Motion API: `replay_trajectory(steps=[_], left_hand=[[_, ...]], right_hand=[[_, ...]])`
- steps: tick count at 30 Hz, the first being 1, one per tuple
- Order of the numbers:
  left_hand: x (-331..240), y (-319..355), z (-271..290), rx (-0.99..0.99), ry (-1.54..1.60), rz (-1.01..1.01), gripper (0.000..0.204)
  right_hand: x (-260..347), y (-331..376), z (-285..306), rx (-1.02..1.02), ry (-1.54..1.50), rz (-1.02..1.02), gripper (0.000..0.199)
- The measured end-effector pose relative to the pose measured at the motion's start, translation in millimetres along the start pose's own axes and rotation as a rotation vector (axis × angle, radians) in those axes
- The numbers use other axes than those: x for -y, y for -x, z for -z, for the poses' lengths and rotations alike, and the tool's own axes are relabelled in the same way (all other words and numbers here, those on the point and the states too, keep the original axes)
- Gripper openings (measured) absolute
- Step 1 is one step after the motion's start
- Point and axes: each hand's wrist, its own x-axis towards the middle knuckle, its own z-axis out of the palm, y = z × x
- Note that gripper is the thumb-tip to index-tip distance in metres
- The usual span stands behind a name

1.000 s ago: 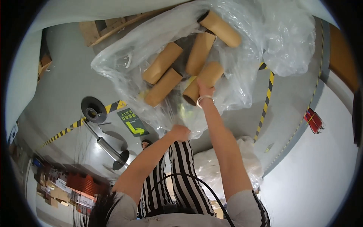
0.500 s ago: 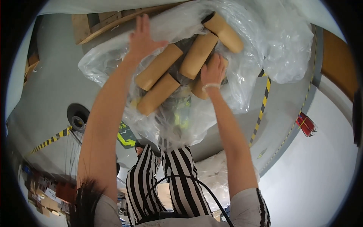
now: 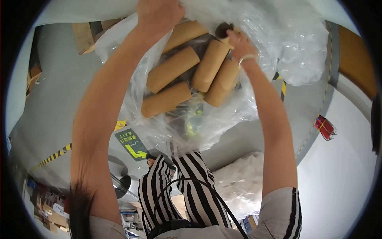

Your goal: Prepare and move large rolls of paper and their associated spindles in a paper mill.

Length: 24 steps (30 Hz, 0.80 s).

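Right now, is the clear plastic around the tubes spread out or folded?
Spread out, though crumpled: the clear plastic reaches loosely outward around the brown tubes, its wrinkles plainly visible.

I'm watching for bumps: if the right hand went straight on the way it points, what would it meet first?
Most likely the upper brown tube, whose dark open end shows just ahead of the right hand; they may already touch, as depth is unclear here.
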Motion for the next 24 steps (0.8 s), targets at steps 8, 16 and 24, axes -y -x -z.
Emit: replay_trajectory(steps=[8, 16, 24], left_hand=[[24.4, 25.2, 8.8, 0.438, -0.552, -0.066, 0.038], [-94.0, -25.3, 62.9, 0.200, -0.216, 0.029, 0.023], [-140.3, -41.5, 134.8, 0.239, -0.410, -0.321, 0.022]], right_hand=[[-24.8, 116.8, 37.9, -0.121, -0.236, -0.432, 0.025], [65.7, 184.1, 129.2, -0.458, -0.656, -0.244, 0.024], [62.9, 89.7, 151.0, -0.370, -0.329, -0.592, 0.019]])
